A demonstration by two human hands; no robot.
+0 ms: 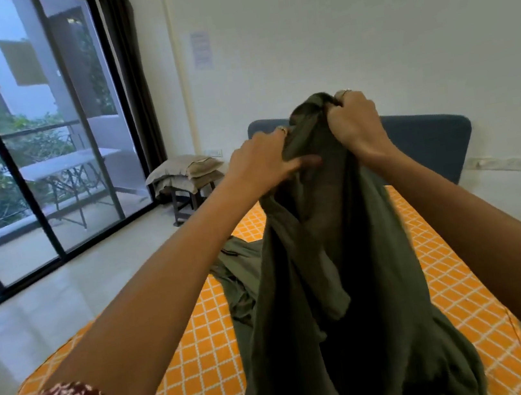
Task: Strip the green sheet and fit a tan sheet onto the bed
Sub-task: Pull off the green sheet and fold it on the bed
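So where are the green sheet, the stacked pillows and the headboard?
green sheet (pixel 335 253): head view, on the hanging folds below the hands.
pillows (pixel 186 171): head view, on the top pillow's face.
headboard (pixel 430 141): head view, on its blue padded front.

A single head-worn wide-angle camera is looking forward and slightly down along the bed toward the headboard at frame centre. It is sitting close behind both raised arms, which are filling the lower frame. The glass door is bending at upper left. No second view is sharing the scene.
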